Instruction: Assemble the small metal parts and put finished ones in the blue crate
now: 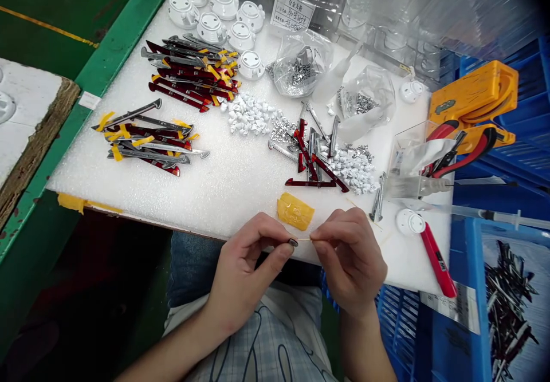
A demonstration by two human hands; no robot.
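Over the table's front edge, my left hand (253, 256) pinches a small dark part with a silvery rim (293, 243) between thumb and forefinger. Most of that part is hidden by the fingers. A thin toothpick (304, 239) is pinched in my right hand (352, 253), its tip at or very near the part. Just beyond both hands lies a piece of yellow tape (295, 211) with a shiny, clear, wet-looking patch. Farther back is a loose pile of red and silver bar-shaped pieces (310, 161), beside small white pieces (354, 170).
Bar pieces with yellow tape (150, 138) lie at left, with a bigger stack (193, 73) behind. White teapot-shaped pieces (223, 3) stand at the back near bags of metal bits (301, 64). At right are a red-handled cutter (438, 262), a yellow tape dispenser (476, 98) and a blue crate (476, 290).
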